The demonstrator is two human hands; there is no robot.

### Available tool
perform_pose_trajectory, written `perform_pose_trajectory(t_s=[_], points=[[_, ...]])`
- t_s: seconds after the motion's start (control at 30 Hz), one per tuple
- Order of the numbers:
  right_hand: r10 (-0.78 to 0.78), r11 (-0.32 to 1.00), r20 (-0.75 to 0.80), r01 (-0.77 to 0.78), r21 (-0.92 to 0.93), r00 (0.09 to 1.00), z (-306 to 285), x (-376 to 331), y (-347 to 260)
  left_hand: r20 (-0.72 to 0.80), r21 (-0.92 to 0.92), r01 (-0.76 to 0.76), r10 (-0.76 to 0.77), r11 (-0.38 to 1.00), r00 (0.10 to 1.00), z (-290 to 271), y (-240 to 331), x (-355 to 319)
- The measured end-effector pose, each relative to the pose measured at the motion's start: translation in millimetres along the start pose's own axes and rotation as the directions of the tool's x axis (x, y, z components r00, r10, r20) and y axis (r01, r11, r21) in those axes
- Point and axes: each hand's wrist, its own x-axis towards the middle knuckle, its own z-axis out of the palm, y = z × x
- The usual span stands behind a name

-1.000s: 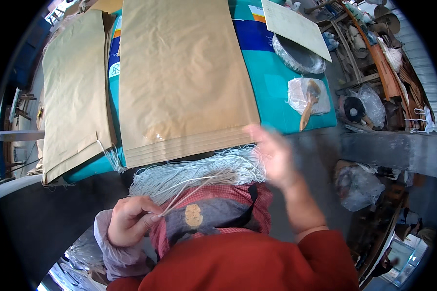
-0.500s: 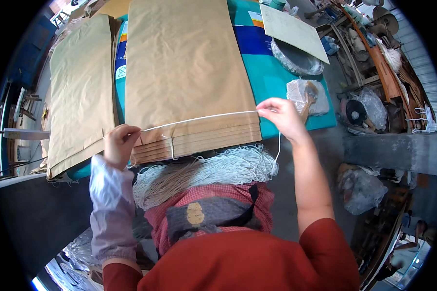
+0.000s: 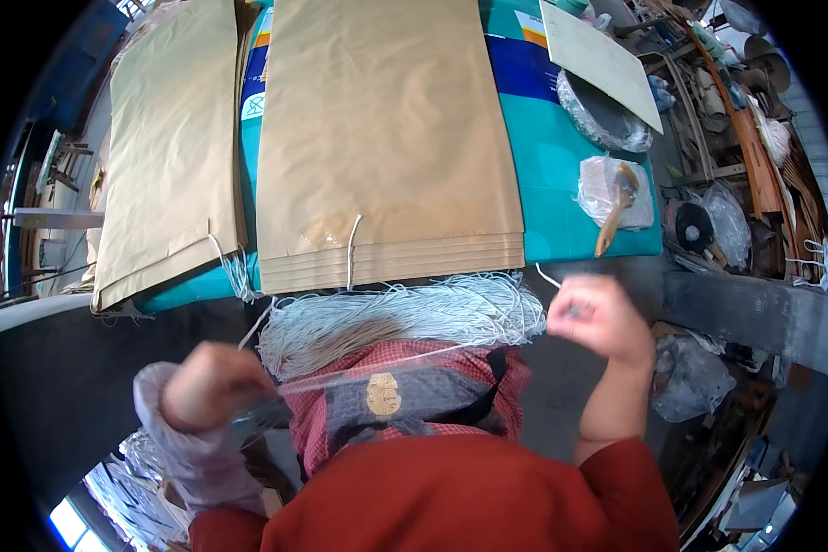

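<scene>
Both hands have dropped from the paper bags (image 3: 386,138), fingers pinching a taut white string (image 3: 414,361).

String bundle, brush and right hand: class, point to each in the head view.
String bundle (image 3: 405,317): head view, middle of the white strands.
Brush (image 3: 616,207): head view, on its wooden handle.
Right hand (image 3: 598,317): head view, back of the closed fist.

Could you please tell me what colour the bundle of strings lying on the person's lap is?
The bundle of strings is white, seen best in the head view.
</scene>
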Motion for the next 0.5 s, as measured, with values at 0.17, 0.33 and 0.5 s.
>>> perform_pose_trajectory(t_s=[0.17,0.33,0.5], points=[[-0.035,0.997,0.014,0.034,0.068,0.999,49.5,-0.1,27.2,-0.602,0.129,0.323,-0.184,0.938,0.777,91.2,-19.2,38.8],[0.058,0.998,-0.234,-0.057,0.009,0.970,74.5,18.6,28.5,-0.845,0.192,0.377,-0.043,0.906,0.534,113.4,-28.8,121.0],[-0.004,0.998,-0.165,-0.006,-0.055,0.986,88.0,13.4,22.7,-0.847,0.042,0.355,-0.155,0.934,0.508,129.7,-45.9,142.7]])
